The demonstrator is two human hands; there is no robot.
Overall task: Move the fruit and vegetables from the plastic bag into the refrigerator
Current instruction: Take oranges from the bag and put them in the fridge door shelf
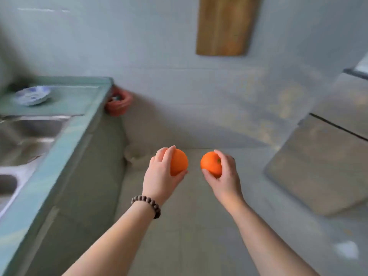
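Observation:
My left hand [162, 172], with a bead bracelet on the wrist, grips one orange [179, 162] in the air over the floor. Beside it my right hand [226, 177] grips a second orange [210, 163], its stem end facing up. The two oranges are a short gap apart at the same height. The refrigerator [326, 156] is the grey steel body at the right, its doors closed, to the right of my right hand. No plastic bag shows in this view.
A green counter [65, 136] runs along the left with a steel sink [25, 136] and a blue-and-white bowl [32, 95]. A red bucket [118, 103] stands in the corner beyond it. A wooden board [226, 24] hangs on the tiled wall. Tiled floor lies below my hands.

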